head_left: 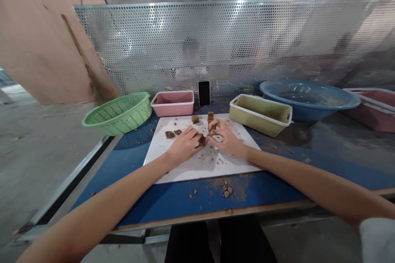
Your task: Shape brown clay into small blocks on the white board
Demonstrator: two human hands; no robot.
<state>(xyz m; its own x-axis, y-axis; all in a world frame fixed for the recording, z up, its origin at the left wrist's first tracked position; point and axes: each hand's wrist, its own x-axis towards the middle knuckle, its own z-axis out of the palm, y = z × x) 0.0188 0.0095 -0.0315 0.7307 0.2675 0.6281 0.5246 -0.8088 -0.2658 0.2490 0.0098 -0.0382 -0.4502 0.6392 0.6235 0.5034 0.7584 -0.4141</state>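
My left hand (pixel 184 146) has its fingers closed round a brown lump of clay (pixel 201 140) above the middle of a white board (pixel 173 168). Close by on the right, my right hand (pixel 226 139) curls with thumb and fingertips almost meeting, touching the right side of the lump; whether a small bit is pinched there I cannot make out. Behind the hands stand a brown clay block (pixel 195 119) and a taller brown block (pixel 210 116), partly covered by my right fingers. Two rough clay pieces, one a dark chunk (pixel 169 134), lie left of my left hand.
Along the back stand a green basket (pixel 120 113), a pink bin (pixel 174 109), a phone (pixel 204 93), an olive bin (pixel 259 117) and a blue basin (pixel 308 98). A perforated metal panel (pixel 216 37) rises behind. Small stones (pixel 227 191) and crumbs lie at the blue table's front edge.
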